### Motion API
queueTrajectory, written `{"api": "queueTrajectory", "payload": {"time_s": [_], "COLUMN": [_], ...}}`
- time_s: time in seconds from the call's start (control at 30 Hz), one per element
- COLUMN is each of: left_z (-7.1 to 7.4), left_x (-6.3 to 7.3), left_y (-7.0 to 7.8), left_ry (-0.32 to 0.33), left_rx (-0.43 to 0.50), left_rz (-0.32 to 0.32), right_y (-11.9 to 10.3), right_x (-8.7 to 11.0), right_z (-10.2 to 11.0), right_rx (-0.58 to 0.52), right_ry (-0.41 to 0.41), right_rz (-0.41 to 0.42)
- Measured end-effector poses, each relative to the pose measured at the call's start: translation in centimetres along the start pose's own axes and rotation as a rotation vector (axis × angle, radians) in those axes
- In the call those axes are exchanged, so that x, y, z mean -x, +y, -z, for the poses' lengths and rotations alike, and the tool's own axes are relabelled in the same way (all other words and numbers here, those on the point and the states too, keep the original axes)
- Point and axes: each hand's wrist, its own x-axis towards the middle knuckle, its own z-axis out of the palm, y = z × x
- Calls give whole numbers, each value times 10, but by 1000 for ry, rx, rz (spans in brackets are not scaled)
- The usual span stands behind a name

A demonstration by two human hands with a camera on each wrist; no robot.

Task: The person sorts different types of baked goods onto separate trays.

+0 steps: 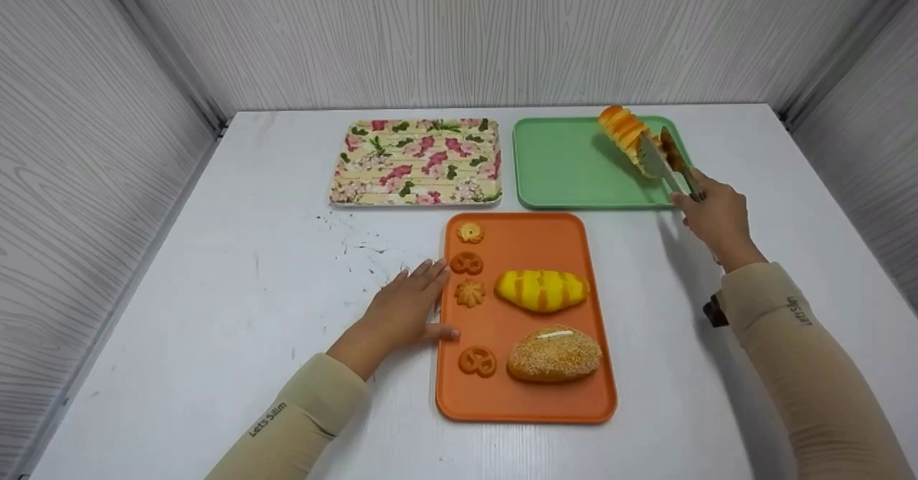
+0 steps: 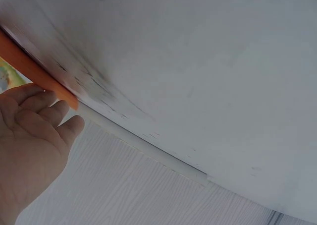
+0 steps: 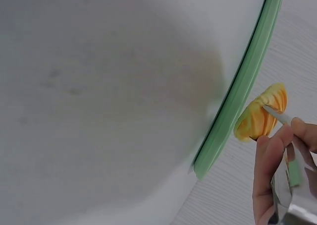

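Note:
My right hand grips metal tongs over the right part of the green tray. Between the tong tips is a ridged orange-and-cream bread roll, tilted and held above the tray; the right wrist view also shows this roll. A dark brown shape beside the tongs is too small to tell apart. My left hand lies at the left edge of the orange tray, fingers extended against its side and thumb over the rim. In the left wrist view, the fingertips touch that tray's edge.
On the orange tray lie a yellow striped bread, a seeded bun, and several small cookies, including a pretzel-shaped one. A floral tray stands at the back, left of the green one. Panelled walls enclose the white table.

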Motion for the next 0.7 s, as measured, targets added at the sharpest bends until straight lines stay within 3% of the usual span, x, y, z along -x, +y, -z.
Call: {"api": "queueTrajectory", "payload": {"time_s": [0.3, 0.7], "left_z": [0, -1], "left_x": [0, 0], "left_y": [0, -1], "left_ry": [5, 10], "left_rx": [4, -2], "left_rz": [-6, -10], "right_y": [6, 5], "right_x": [-6, -9], "right_z": [0, 1], "right_rx": [42, 84], "right_ry": [40, -31], "right_rz": [-18, -67]}}
